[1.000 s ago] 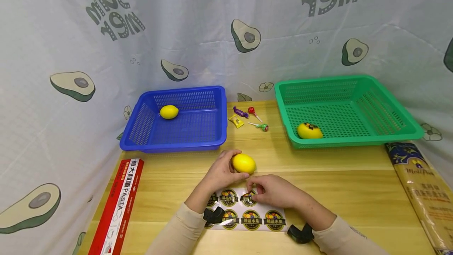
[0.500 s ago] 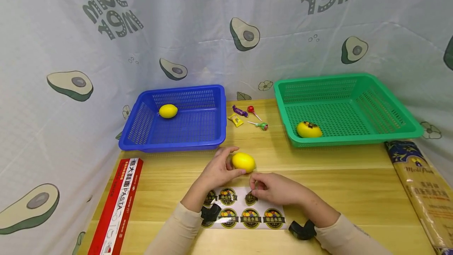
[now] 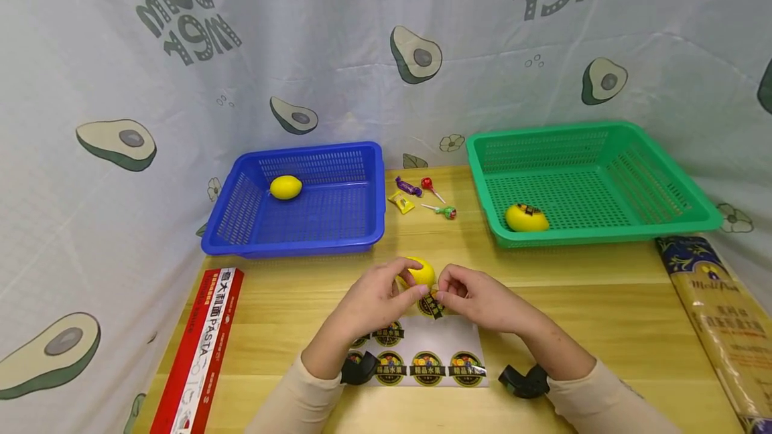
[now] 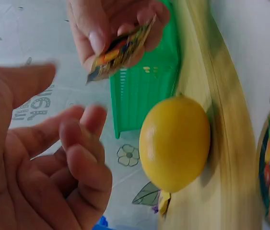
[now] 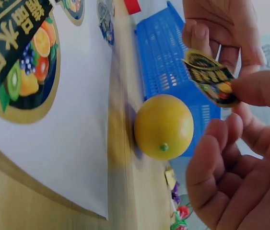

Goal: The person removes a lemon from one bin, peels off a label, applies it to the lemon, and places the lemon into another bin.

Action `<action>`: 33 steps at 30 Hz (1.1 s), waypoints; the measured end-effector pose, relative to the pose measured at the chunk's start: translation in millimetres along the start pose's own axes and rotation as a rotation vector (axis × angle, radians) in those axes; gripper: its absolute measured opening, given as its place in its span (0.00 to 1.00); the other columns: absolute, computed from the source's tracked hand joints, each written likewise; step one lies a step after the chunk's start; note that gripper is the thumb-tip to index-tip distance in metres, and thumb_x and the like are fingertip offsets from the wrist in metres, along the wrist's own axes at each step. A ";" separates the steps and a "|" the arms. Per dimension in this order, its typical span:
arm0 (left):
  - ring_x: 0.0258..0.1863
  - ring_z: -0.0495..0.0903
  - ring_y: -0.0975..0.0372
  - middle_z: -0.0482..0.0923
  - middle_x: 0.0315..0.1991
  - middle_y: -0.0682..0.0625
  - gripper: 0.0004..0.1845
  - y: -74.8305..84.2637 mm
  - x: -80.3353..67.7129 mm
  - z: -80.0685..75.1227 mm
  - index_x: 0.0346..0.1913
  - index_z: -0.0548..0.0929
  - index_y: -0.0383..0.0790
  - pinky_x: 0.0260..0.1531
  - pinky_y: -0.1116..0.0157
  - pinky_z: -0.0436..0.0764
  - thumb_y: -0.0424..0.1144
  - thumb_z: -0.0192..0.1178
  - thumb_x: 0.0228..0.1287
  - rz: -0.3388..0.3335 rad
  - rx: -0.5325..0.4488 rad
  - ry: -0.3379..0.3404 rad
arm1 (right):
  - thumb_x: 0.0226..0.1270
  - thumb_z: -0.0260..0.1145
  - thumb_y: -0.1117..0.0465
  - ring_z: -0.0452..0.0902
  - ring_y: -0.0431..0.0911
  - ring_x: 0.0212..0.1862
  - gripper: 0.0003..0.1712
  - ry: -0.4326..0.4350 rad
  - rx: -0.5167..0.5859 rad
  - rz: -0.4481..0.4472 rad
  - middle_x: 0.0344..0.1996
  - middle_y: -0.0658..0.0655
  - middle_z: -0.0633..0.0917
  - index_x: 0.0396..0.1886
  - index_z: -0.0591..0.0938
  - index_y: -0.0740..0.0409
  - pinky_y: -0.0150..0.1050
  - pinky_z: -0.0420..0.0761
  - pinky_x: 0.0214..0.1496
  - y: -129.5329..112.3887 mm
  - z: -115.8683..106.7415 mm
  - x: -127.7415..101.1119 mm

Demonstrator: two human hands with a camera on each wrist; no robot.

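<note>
One lemon (image 3: 419, 272) beside left hand (image 3: 375, 300)

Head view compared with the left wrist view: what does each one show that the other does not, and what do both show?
Only the head view shows the blue basket with its lemon, the sweets, the pasta box and the sticker sheet. Only the left wrist view shows the left hand's open palm close up. Both show the lemon on the table, the green basket and the right hand pinching a sticker.
</note>
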State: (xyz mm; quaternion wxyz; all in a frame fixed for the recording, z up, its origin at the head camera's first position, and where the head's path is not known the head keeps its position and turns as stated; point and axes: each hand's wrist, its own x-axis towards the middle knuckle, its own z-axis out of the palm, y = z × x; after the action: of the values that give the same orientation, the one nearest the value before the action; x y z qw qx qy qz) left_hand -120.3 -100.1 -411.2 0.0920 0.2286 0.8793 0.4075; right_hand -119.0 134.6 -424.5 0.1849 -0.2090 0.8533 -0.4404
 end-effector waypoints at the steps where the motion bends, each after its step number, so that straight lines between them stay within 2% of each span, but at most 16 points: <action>1: 0.19 0.71 0.71 0.84 0.42 0.55 0.16 0.9 -0.2 0.1 0.57 0.83 0.45 0.21 0.71 0.73 0.48 0.62 0.73 0.009 -0.034 -0.010 | 0.75 0.64 0.54 0.70 0.40 0.29 0.07 0.010 0.018 0.003 0.27 0.49 0.75 0.38 0.77 0.51 0.31 0.70 0.28 -0.8 0.0 0.1; 4: 0.16 0.67 0.73 0.85 0.35 0.55 0.08 -0.2 0.3 1.7 0.46 0.86 0.45 0.18 0.72 0.70 0.44 0.64 0.72 0.020 -0.100 -0.018 | 0.75 0.64 0.55 0.71 0.41 0.30 0.07 0.027 0.058 -0.003 0.28 0.50 0.75 0.39 0.77 0.52 0.31 0.71 0.30 -2.4 0.8 0.5; 6: 0.16 0.66 0.73 0.84 0.32 0.54 0.05 -1.8 1.2 2.6 0.41 0.86 0.45 0.17 0.72 0.69 0.42 0.64 0.72 0.023 -0.116 0.014 | 0.75 0.64 0.55 0.71 0.41 0.30 0.07 0.039 0.076 -0.005 0.29 0.51 0.76 0.41 0.77 0.52 0.31 0.71 0.30 -3.5 1.2 1.2; 12: 0.19 0.69 0.70 0.80 0.26 0.52 0.04 -4.7 3.1 1.2 0.40 0.85 0.44 0.19 0.72 0.69 0.39 0.63 0.71 -0.016 -0.220 0.121 | 0.74 0.66 0.54 0.69 0.40 0.27 0.11 0.068 0.093 0.029 0.28 0.52 0.76 0.45 0.77 0.56 0.31 0.69 0.27 -4.2 0.6 2.7; 15: 0.20 0.70 0.70 0.81 0.28 0.53 0.03 -5.3 3.8 1.0 0.41 0.85 0.44 0.21 0.72 0.70 0.39 0.64 0.70 -0.027 -0.240 0.134 | 0.74 0.66 0.54 0.69 0.41 0.28 0.11 0.086 0.111 0.040 0.29 0.52 0.76 0.43 0.78 0.57 0.32 0.69 0.28 -3.7 1.1 3.6; 20: 0.19 0.69 0.71 0.83 0.31 0.51 0.04 -4.6 3.5 1.8 0.42 0.86 0.43 0.19 0.73 0.69 0.39 0.64 0.71 -0.008 -0.252 0.054 | 0.72 0.68 0.54 0.70 0.41 0.29 0.10 0.168 0.141 0.012 0.30 0.52 0.76 0.46 0.81 0.54 0.32 0.70 0.29 -3.9 3.6 5.1; 24: 0.17 0.68 0.70 0.85 0.34 0.49 0.07 -3.6 2.9 3.6 0.45 0.86 0.43 0.16 0.72 0.69 0.41 0.64 0.72 -0.004 -0.268 -0.006 | 0.71 0.69 0.56 0.71 0.41 0.29 0.07 0.169 0.143 -0.011 0.29 0.52 0.77 0.42 0.83 0.54 0.32 0.71 0.29 -4.6 4.9 4.6; 29: 0.19 0.71 0.69 0.85 0.36 0.51 0.10 -4.6 2.8 7.3 0.45 0.85 0.43 0.17 0.71 0.72 0.45 0.67 0.68 -0.080 -0.281 0.007 | 0.72 0.68 0.57 0.72 0.39 0.30 0.08 0.212 0.180 0.011 0.29 0.52 0.79 0.41 0.82 0.57 0.31 0.73 0.30 -5.2 3.8 3.9; 33: 0.20 0.72 0.69 0.82 0.29 0.55 0.09 -5.5 1.9 11.6 0.38 0.86 0.41 0.21 0.72 0.71 0.44 0.69 0.66 -0.139 -0.332 -0.024 | 0.72 0.67 0.59 0.72 0.39 0.29 0.09 0.244 0.238 0.022 0.30 0.55 0.80 0.42 0.81 0.61 0.32 0.74 0.31 -5.2 1.8 4.5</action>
State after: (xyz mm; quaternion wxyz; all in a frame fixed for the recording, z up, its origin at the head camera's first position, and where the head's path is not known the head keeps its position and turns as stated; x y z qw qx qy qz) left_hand -119.7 -94.5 -422.9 0.1668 0.1538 0.8124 0.5371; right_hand -120.8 128.3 -421.8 0.1082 -0.1211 0.8134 -0.5586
